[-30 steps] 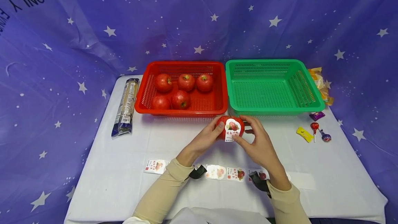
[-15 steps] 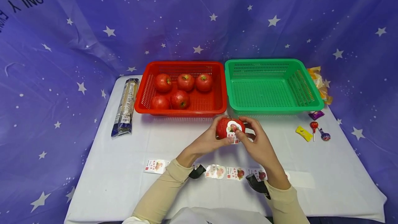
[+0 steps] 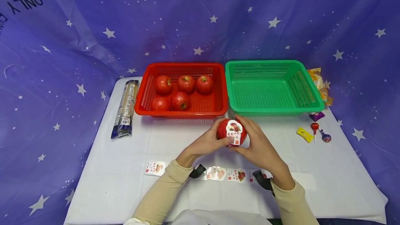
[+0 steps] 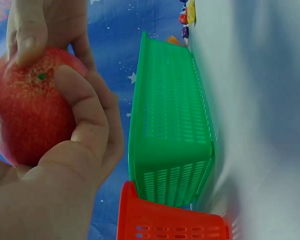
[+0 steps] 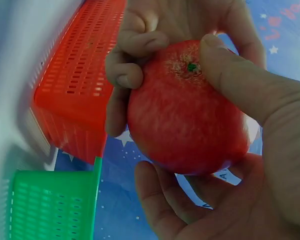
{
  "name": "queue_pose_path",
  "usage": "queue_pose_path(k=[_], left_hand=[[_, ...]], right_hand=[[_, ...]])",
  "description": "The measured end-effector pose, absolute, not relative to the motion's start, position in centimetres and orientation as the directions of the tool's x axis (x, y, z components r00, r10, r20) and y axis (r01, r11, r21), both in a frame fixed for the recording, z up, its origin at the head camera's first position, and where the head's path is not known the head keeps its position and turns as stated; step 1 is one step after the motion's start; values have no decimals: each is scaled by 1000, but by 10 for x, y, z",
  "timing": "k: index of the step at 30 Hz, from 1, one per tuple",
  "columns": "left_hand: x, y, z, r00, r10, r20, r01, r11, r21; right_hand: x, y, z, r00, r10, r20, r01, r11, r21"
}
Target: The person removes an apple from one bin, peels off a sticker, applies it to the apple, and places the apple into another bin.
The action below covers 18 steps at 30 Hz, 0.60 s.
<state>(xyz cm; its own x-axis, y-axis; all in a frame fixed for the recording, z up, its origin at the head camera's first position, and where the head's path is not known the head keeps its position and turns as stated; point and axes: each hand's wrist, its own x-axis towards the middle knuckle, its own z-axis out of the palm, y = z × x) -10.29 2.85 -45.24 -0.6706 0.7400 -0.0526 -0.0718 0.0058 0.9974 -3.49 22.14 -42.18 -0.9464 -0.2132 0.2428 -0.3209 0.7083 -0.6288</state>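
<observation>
Over the white table, in front of the baskets, both hands hold a red apple [image 3: 222, 130]. A white sticker [image 3: 234, 126] with a fruit picture and red lettering lies on the side facing the head camera. My left hand [image 3: 206, 143] grips the apple from the left, its thumb on the sticker's lower part. From the right, my right hand [image 3: 261, 147] curls round the apple, with its thumb low, beside the sticker's bottom edge. Both wrist views show the apple [image 5: 187, 115] from its end with a small green spot, thumbs and fingers pressed to the skin.
Several apples lie in a red basket [image 3: 181, 114] beside a green basket [image 3: 276, 109]. A strip of stickers [image 3: 236, 175] lies near the front, partly under the forearms. A long plastic package [image 3: 125, 108] is at left; a yellow candy [image 3: 305, 134] and lollipops [image 3: 314, 127] are at right.
My right thumb has moved off the sticker to the apple's lower right. My left thumb has shifted down onto the sticker's lower part. The apple has turned slightly in the hands.
</observation>
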Motion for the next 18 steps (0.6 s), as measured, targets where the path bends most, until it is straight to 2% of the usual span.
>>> queue_pose_path(k=[7,18], left_hand=[[-103,33,-451,-695,719,0,-55,-53,997],[-105,33,-444,-742,670,-8,-69,-64,996]], right_hand=[[-44,222,-416,-929,-219,298,-357,744,-565],[-55,222,-406,-905,-253,342,-402,771,-493]])
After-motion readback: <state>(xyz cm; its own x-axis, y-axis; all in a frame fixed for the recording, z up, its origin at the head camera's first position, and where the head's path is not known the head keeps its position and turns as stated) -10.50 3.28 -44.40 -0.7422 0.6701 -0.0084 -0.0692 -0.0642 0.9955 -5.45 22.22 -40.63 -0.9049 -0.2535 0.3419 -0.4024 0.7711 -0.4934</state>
